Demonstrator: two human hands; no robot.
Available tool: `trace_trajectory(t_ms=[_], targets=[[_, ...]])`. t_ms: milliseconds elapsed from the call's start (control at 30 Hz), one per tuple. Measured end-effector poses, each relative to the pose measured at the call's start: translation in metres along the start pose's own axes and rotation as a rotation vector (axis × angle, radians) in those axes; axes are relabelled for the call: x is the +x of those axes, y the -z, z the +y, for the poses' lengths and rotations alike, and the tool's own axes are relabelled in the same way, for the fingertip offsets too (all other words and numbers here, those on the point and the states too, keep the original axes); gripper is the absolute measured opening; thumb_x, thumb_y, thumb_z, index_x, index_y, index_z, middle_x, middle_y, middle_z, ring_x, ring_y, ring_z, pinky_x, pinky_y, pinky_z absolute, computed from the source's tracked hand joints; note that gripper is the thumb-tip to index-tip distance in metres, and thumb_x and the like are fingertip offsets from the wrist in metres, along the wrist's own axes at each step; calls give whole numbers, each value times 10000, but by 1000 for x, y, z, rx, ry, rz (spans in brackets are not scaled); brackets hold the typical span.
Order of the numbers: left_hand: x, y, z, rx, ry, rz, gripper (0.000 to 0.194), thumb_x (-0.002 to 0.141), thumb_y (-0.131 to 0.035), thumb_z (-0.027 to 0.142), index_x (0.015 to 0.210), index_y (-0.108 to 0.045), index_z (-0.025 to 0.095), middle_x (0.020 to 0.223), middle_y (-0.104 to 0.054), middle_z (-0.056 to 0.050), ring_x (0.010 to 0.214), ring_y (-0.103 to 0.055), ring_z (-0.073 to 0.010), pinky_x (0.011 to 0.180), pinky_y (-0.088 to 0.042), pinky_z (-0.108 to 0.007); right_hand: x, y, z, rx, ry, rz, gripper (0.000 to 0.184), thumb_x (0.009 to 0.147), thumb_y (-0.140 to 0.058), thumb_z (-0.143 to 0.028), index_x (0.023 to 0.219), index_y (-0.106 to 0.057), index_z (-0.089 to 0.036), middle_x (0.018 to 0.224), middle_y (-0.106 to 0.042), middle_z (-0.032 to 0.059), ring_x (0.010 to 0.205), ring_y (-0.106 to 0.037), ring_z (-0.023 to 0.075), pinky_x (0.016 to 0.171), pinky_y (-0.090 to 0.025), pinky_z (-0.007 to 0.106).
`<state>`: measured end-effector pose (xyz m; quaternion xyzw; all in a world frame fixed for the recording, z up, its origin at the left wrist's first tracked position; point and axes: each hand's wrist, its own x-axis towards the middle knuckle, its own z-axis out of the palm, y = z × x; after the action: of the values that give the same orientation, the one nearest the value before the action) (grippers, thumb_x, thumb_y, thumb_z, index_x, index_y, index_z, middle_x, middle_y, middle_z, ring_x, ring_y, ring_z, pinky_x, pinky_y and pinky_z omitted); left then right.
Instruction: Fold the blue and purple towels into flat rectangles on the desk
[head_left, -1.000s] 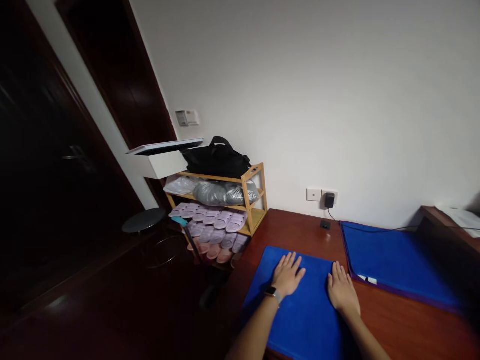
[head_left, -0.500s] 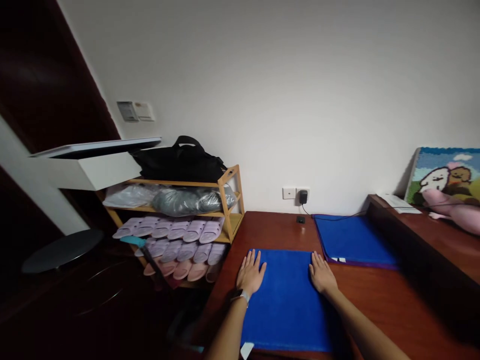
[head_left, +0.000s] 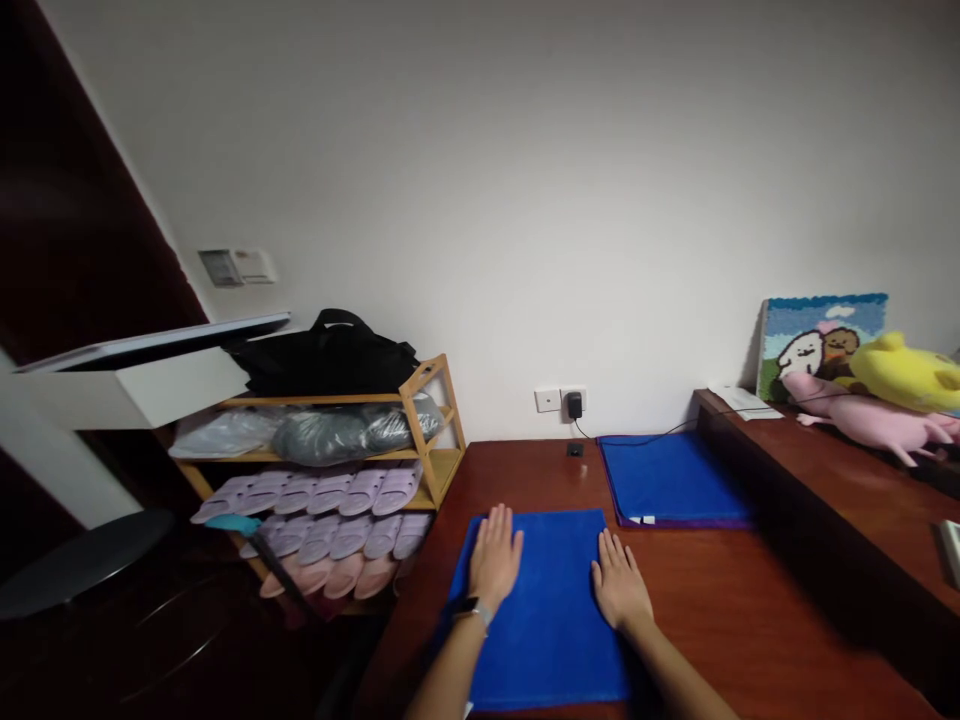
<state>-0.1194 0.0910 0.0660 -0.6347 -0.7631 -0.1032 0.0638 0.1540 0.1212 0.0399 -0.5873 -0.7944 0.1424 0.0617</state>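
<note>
A blue towel [head_left: 551, 620] lies spread flat on the reddish-brown wooden desk [head_left: 705, 600]. My left hand [head_left: 495, 565] rests palm down on the towel's upper left part, fingers stretched out, a watch on its wrist. Across from it, my right hand [head_left: 621, 585] lies flat over the towel's right edge with its fingers extended. Neither hand grips anything. Behind and to the right sits a stack of folded blue and purple towels [head_left: 667, 482], with a white tag at its front edge.
Left of the desk stands a wooden rack [head_left: 435, 470] with lilac and pink slippers, plastic-wrapped bundles and a black bag [head_left: 330, 355]. A black plug [head_left: 574, 404] with a cable is in the wall socket. On the raised right ledge are plush toys [head_left: 870, 415] and a dog picture [head_left: 795, 340].
My view has turned to the right, bringing a yellow plush into sight. My left hand has shifted inward from the towel's left edge; my right hand has slid slightly down along the right edge.
</note>
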Motion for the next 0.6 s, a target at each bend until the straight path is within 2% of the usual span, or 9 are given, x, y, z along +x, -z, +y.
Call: trace_trajectory(t_ms=[67,133,167,233,267,333,400,467,600], targets=[[-6,1,48,-67,-98,38,648,1066,-166,479,1609,-327,164,1663,-320,-102,1556,-241,-233,1276,-206,-458,0,1,0,-10,3,4,690,1023,-127,-413,1619,-169,-66,1705,-127,71,1580,-91,206,1286,-49,388],[-14,-5,101,-148,-223,2,673,1066,-139,515,1612,-316,163,1672,-306,-84,1559,-231,-220,1279,-215,-435,-1,1,1,-35,14,-3,677,1020,-132,-381,1618,-172,-67,1704,-132,77,1580,-93,211,1283,-52,394],[-19,-11,124,-180,-243,-28,676,1066,-125,518,1613,-316,169,1676,-297,-76,1560,-226,-218,1280,-218,-430,-2,1,2,-51,27,-10,666,1015,-152,-354,1619,-175,-74,1705,-128,76,1581,-91,215,1282,-55,399],[-29,-23,155,-229,-249,-101,678,1067,-95,515,1614,-315,181,1676,-300,-70,1559,-228,-214,1280,-226,-426,-3,0,4,-77,63,-27,656,995,-209,-293,1621,-191,-96,1707,-115,72,1582,-82,222,1279,-56,412],[-34,-28,162,-240,-240,-130,677,1067,-84,512,1615,-314,187,1674,-307,-71,1558,-230,-213,1281,-223,-429,-3,-1,5,-83,74,-32,657,987,-227,-274,1620,-200,-102,1708,-111,72,1582,-79,227,1277,-53,419],[-42,-32,156,-239,-233,-159,675,1067,-81,517,1617,-308,198,1672,-314,-71,1560,-226,-210,1287,-204,-441,-3,-3,6,-78,68,-22,654,998,-214,-295,1619,-202,-91,1708,-118,78,1582,-83,235,1276,-48,422],[-50,-29,129,-211,-221,-159,672,1066,-101,536,1618,-302,212,1678,-297,-66,1563,-215,-212,1288,-189,-452,-3,-6,7,-66,37,-5,663,1019,-161,-353,1618,-181,-68,1707,-134,84,1581,-97,232,1276,-50,412],[-60,-19,90,-162,-161,-162,683,1058,-140,572,1618,-304,217,1684,-274,-72,1565,-207,-231,1283,-192,-474,-2,-8,7,-63,18,6,678,1027,-129,-388,1618,-158,-57,1707,-139,80,1581,-105,226,1277,-54,403],[-81,2,8,-45,71,-181,722,1039,-202,613,1617,-305,193,1685,-248,-100,1565,-197,-267,1273,-195,-505,-1,-12,7,-74,10,2,685,1028,-102,-411,1623,-133,-73,1712,-119,56,1580,-104,215,1277,-66,396]])
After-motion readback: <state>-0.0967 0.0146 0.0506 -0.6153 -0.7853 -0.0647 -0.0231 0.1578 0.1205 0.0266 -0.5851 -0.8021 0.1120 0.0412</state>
